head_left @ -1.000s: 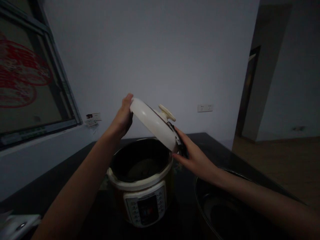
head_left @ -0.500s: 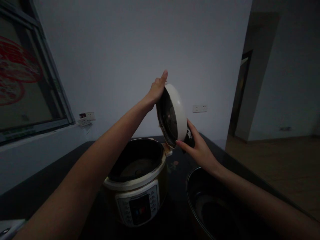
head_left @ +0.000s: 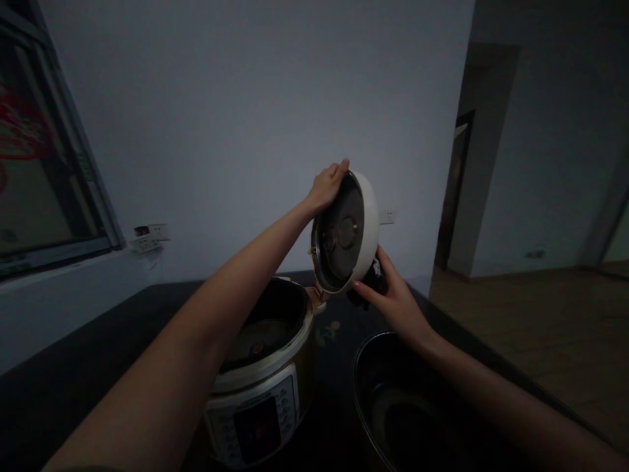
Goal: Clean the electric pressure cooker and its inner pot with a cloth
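Observation:
A white electric pressure cooker with a front control panel stands on the dark table, its pot cavity exposed. Its lid is tilted up on edge over the cooker's right side, the dark metal underside turned toward me. My left hand grips the lid's upper rim. Lower down, my right hand grasps the lid's outer side near its black handle, thumb at the bottom rim. Beneath my right forearm sits a dark round inner pot, partly covered by that arm.
The dark tabletop has a flower pattern beside the cooker. A plain wall rises behind it, with sockets at left and another socket behind the lid. A window is on the left; wooden floor lies to the right.
The lid has turned so that more of its underside faces me, both hands moving with it. My view has shifted slightly to the right.

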### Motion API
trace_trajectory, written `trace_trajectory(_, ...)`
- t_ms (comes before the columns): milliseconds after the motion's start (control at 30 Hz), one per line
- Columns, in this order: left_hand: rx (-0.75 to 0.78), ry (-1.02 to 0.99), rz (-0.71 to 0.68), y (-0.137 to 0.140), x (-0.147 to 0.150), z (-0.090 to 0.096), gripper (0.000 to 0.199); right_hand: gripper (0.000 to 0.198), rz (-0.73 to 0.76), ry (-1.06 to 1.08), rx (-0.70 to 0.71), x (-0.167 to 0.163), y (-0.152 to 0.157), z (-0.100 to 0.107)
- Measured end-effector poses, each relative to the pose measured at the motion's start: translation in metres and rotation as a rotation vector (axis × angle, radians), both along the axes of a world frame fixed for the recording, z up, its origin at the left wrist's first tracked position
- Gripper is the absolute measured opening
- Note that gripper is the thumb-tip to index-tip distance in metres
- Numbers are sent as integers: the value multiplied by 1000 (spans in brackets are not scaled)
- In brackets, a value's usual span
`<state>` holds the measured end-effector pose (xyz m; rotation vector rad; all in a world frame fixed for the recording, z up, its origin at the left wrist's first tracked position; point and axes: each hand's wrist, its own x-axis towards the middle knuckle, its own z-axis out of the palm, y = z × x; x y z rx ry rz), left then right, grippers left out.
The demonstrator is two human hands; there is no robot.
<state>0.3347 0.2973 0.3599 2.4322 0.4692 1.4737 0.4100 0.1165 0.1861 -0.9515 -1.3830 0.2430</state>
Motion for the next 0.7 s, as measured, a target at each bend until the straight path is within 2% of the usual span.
trace_trajectory(200,-19,59,94,11,23,-6,54,85,68,181,-69,12,0,1)
trace_trajectory(467,-1,153,139,19,64,-18,54,80,112,575,-170,23,-5,0)
trace_trajectory(700,41,189,165,17,77,-28,53,82,151,654,-224,25,-13,0)
